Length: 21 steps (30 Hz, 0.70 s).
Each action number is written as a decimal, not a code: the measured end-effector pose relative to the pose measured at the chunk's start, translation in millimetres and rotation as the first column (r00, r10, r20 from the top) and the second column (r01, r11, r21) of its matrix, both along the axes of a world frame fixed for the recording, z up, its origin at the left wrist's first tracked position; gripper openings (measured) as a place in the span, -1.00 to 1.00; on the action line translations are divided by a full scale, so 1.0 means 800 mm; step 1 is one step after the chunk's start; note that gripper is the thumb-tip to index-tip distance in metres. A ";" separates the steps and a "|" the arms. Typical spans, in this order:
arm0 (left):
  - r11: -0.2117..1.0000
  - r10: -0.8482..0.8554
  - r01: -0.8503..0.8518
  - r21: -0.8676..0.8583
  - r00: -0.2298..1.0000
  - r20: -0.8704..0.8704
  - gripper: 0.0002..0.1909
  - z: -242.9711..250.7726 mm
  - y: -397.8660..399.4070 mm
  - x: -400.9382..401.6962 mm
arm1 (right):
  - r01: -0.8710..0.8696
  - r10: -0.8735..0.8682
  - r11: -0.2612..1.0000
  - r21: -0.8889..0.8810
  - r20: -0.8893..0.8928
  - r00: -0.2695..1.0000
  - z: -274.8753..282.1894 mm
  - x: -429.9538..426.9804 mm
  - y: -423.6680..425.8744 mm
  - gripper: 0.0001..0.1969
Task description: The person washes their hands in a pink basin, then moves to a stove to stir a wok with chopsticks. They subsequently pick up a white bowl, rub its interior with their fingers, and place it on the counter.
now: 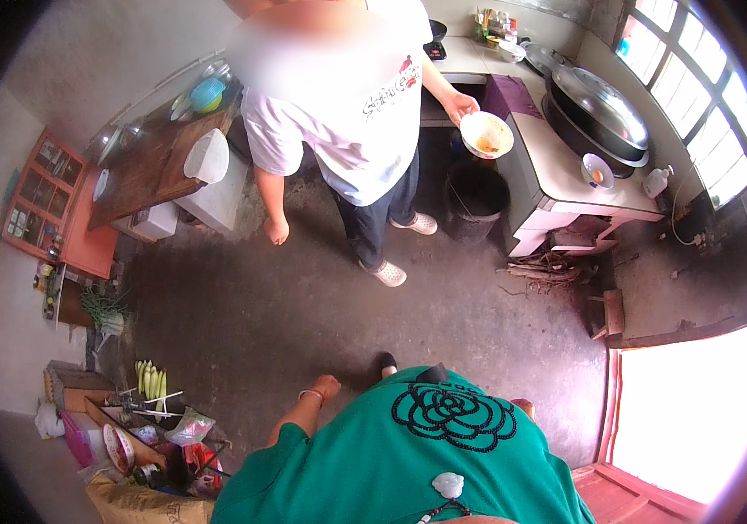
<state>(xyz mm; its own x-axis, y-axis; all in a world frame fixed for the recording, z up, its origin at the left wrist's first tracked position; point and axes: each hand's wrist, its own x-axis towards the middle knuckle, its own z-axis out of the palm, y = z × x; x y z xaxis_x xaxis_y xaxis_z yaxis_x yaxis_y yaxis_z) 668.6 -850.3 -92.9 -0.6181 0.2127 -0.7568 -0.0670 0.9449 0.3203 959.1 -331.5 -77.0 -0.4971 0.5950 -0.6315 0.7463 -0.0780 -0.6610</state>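
My left hand (326,388) hangs beside the green shirt, above the bare floor, with a bracelet at its wrist; its fingers look curled, and whether anything is in them cannot be made out. Of my right hand (523,407) only a small part shows at the right edge of the shirt. In front of me stands a person in a white T-shirt (354,105), whose hand (460,107) holds a white bowl (486,135) with food remains, tilted towards me. Below that bowl, a dark bucket (476,203) stands on the floor.
The tiled stove counter (531,150) carries a large lidded wok (599,108), a small bowl (597,171) and a pump bottle (657,182). Firewood (544,268) lies below. A wooden table (157,164) and red cabinet (52,193) stand left. Corn (151,381) and bags lie lower left; a doorway opens lower right.
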 end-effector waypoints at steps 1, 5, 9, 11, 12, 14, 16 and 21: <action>0.997 0.069 -0.069 0.020 0.998 -0.013 -0.70 -0.002 -0.002 0.004 | 0.042 -0.042 0.999 -0.034 -0.010 0.999 -0.003 0.001 0.001 -0.89; 0.999 0.052 -0.052 0.006 0.999 -0.013 -0.70 0.002 0.004 0.004 | -0.001 -0.002 0.998 0.058 0.060 0.998 0.008 -0.004 -0.001 -0.89; 0.999 -0.048 0.048 -0.015 0.998 -0.044 -0.70 0.008 0.005 0.002 | -0.083 0.078 0.994 0.067 0.076 0.994 0.003 0.000 0.002 -0.89; 0.999 -0.046 0.045 -0.018 0.997 -0.056 -0.70 0.013 0.006 0.005 | -0.020 0.017 0.996 0.092 0.027 0.999 0.001 0.002 -0.002 -0.89; 1.000 -0.008 0.007 -0.013 0.998 -0.067 -0.71 0.012 0.006 0.007 | -0.022 0.020 0.996 0.090 0.030 0.999 0.001 0.002 -0.003 -0.89; 0.999 0.032 -0.033 -0.009 0.997 -0.073 -0.71 0.012 0.003 0.013 | 0.005 -0.005 0.998 0.055 0.006 1.000 0.003 0.003 -0.005 -0.89; 0.999 -0.019 0.022 0.044 0.997 -0.072 -0.71 0.018 0.002 0.013 | 0.003 -0.003 0.999 0.039 0.019 1.000 0.007 0.001 -0.008 -0.89; 1.000 -0.024 0.024 0.003 0.998 -0.058 -0.71 0.007 -0.005 0.021 | -0.003 0.003 1.000 0.023 -0.018 1.000 0.004 0.009 -0.013 -0.90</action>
<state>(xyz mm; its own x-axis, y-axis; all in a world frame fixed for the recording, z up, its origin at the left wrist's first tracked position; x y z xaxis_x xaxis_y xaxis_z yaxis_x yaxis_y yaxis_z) 685.4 -854.2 -87.3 -0.6555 0.2307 -0.7191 -0.0254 0.9449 0.3263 966.1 -341.6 -73.6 -0.5102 0.6075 -0.6088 0.7343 -0.0609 -0.6761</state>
